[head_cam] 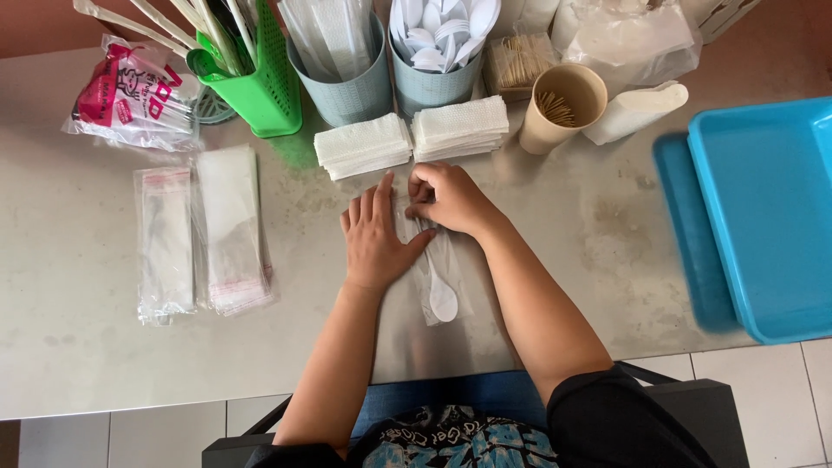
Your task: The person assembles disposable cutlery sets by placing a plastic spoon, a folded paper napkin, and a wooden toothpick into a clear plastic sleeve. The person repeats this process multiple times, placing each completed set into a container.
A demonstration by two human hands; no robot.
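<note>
The big grey table [104, 347] is holding a blue plastic tray [763, 217] at the right side. The left hand [374, 238] is lying flat with fingers spread on a clear plastic bag [438, 277]. The right hand [451, 199] is pinching the bag's top. A white plastic spoon [440, 295] is sitting inside it

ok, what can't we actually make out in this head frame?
- Top end of the clear sleeve with the white spoon: covered by the left hand and right hand.
- Right hand's fingertips: curled under, so the grip is hidden.
- Blue tray: cut off by the right edge.
- Green basket and grey cups: tops cut off by the top edge.
- Tan cup: sticks inside too small to identify.
</note>
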